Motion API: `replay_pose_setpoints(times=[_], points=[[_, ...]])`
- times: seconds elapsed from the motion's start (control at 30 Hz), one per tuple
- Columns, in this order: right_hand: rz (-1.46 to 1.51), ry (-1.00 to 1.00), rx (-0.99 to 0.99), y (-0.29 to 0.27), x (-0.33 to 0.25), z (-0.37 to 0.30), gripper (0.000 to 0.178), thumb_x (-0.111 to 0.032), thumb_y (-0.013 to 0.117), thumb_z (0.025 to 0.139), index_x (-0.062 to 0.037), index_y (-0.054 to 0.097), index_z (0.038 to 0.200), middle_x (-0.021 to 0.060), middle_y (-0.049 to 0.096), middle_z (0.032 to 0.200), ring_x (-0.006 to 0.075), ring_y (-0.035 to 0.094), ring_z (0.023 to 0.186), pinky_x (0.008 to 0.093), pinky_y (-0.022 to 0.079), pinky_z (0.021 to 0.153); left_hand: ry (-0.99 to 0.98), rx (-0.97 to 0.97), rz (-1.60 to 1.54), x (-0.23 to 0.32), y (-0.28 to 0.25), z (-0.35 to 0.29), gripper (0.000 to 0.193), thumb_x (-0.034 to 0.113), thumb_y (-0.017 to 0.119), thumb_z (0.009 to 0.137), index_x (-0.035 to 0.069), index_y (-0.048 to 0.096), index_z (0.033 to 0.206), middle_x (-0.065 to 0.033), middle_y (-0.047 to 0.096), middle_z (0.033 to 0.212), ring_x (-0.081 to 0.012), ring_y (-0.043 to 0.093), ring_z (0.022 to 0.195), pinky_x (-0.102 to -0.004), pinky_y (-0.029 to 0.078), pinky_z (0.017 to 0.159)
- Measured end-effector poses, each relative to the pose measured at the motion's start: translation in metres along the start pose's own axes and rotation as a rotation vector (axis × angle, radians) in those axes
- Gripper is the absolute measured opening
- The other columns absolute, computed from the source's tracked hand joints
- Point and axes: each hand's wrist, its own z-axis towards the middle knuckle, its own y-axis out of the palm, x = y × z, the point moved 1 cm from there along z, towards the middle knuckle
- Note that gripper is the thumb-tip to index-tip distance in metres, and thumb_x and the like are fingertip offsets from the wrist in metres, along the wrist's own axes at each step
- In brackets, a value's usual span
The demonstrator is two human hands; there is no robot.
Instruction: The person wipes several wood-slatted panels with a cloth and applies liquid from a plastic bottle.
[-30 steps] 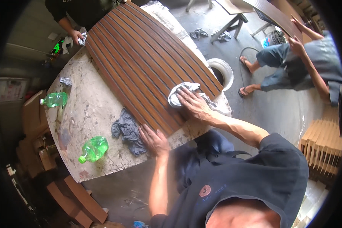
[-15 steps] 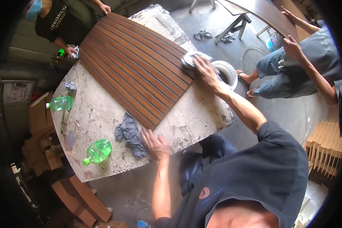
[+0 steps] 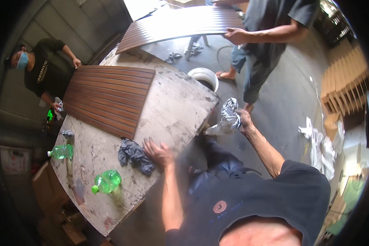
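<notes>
My left hand [image 3: 159, 153] lies on the worn pale table [image 3: 168, 110] with its fingers spread, beside a crumpled dark grey rag [image 3: 135, 156]. A brown slatted wooden panel [image 3: 106, 96] rests on the table, its near corner a little apart from my left fingertips. Off the table's right edge, my right hand [image 3: 245, 120] is closed on a bunched grey-and-white rag [image 3: 230, 115]. A co-worker [image 3: 45, 74] at the far left has one hand at the panel's far corner and a white cloth in the other.
Two green plastic bottles [image 3: 108, 181] lie on the table's left part. Another person [image 3: 266, 45] holds a second slatted panel [image 3: 184, 22] by the table's far edge. A white tub [image 3: 205, 78] stands by the table's right edge. Stacked cardboard [image 3: 344, 78] is at right.
The panel has shifted leftward, away from my left hand. My right hand has lifted off the panel with its rag. The second panel has come closer to the table. My view has turned.
</notes>
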Motion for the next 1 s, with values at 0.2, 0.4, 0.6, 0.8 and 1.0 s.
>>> replay_pose_setpoints(times=[0.2,0.4,0.6,0.8,1.0], points=[[0.219,0.159,-0.070,-0.011,0.054,-0.144,0.028,-0.005,0.050,0.105,0.0072,0.069,0.123,0.0208,0.077,0.114,0.0325,0.078,0.103,0.0475,0.065,0.097,0.091,-0.026,-0.164,-0.030,-0.051,-0.033,0.056,0.007,0.065,0.089,-0.005,0.061,0.143,-0.0290,0.058,0.153,-0.0452,0.049,0.149,-0.0554,0.035,0.129],[0.142,0.172,0.055,-0.033,0.090,-0.167,0.028,-0.007,0.052,0.103,0.0108,0.067,0.119,0.0222,0.077,0.106,0.0343,0.079,0.094,0.0477,0.066,0.091,-0.142,-0.127,-0.477,-0.035,-0.107,-0.119,0.052,0.001,0.063,0.086,-0.009,0.066,0.138,-0.0296,0.069,0.137,-0.0491,0.064,0.130,-0.0534,0.049,0.118],[0.061,0.334,-0.048,0.040,0.082,-0.175,0.026,-0.005,0.051,0.107,0.0079,0.068,0.122,0.0150,0.078,0.103,0.0266,0.079,0.088,0.0411,0.067,0.083,-0.256,-0.058,-0.513,-0.043,-0.170,-0.155,0.046,0.005,0.059,0.093,-0.010,0.066,0.137,-0.0274,0.073,0.129,-0.0359,0.077,0.111,-0.0416,0.064,0.095],[-0.038,0.342,-0.128,0.040,0.110,-0.182,0.028,-0.003,0.052,0.107,0.0083,0.067,0.129,0.0139,0.077,0.113,0.0239,0.078,0.094,0.0381,0.066,0.086,0.020,0.092,-0.240,-0.057,-0.166,-0.088,0.062,0.012,0.067,0.093,-0.003,0.057,0.152,-0.0291,0.059,0.150,-0.0461,0.057,0.138,-0.0543,0.044,0.120],[-0.104,0.375,-0.239,0.065,0.122,-0.209,0.023,-0.002,0.059,0.103,0.0049,0.071,0.121,0.0084,0.076,0.103,0.0200,0.075,0.086,0.0359,0.064,0.080,-0.077,-0.086,0.049,-0.106,-0.128,-0.023,0.099,0.043,0.084,0.080,0.005,0.046,0.163,-0.0359,0.040,0.166,-0.0535,0.039,0.154,-0.0628,0.032,0.127]])
